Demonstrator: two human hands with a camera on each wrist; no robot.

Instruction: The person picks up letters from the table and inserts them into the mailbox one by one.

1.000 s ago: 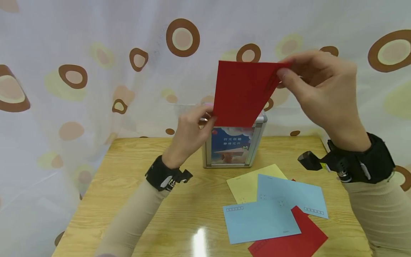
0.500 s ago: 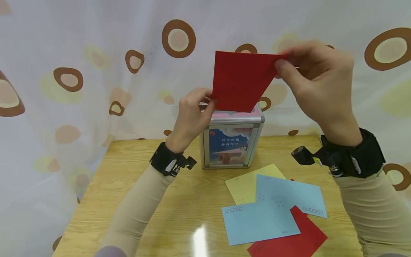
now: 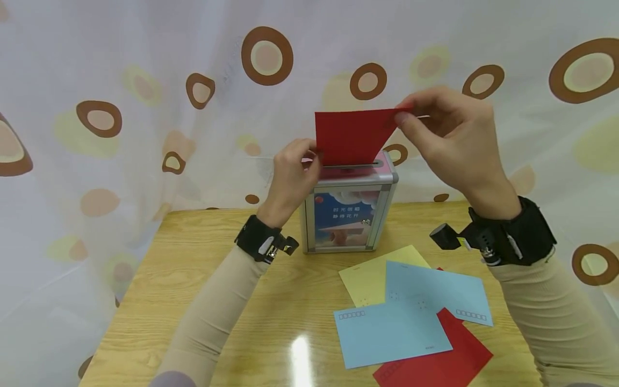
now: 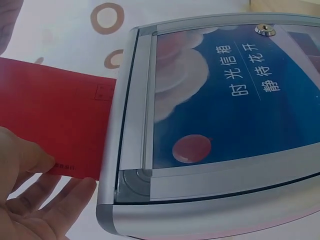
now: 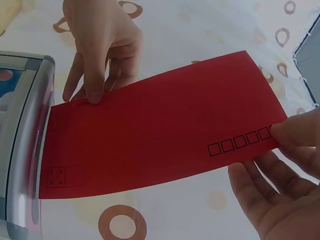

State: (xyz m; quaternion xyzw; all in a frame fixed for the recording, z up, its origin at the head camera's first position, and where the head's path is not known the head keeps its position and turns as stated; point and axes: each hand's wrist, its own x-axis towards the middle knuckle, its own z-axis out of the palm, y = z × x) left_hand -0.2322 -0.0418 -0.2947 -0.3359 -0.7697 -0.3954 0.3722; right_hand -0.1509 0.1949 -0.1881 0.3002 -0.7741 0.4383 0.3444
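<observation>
A red envelope [image 3: 353,135] stands upright over the pink top of a silver-framed mailbox [image 3: 346,217]. Its lower edge meets the narrow slot [image 3: 376,163]; how deep it sits I cannot tell. My right hand [image 3: 454,141] pinches the top right corner between thumb and fingers. Lower down, my left hand [image 3: 294,174] pinches the envelope's left edge near the slot. In the right wrist view, a row of printed boxes runs along the envelope [image 5: 150,132] near my right hand [image 5: 285,185]. The mailbox front [image 4: 230,100] fills much of the left wrist view.
On the wooden table [image 3: 217,301], in front of the mailbox and to the right, lie overlapping envelopes: a yellow one [image 3: 369,279], blue ones [image 3: 391,333] and a red one [image 3: 450,357]. A patterned curtain [image 3: 145,43] hangs behind.
The envelope rose slightly, then came down until its lower edge reached the slot. Both hands moved with it, the right one also shifting left. Envelopes on the table stayed put.
</observation>
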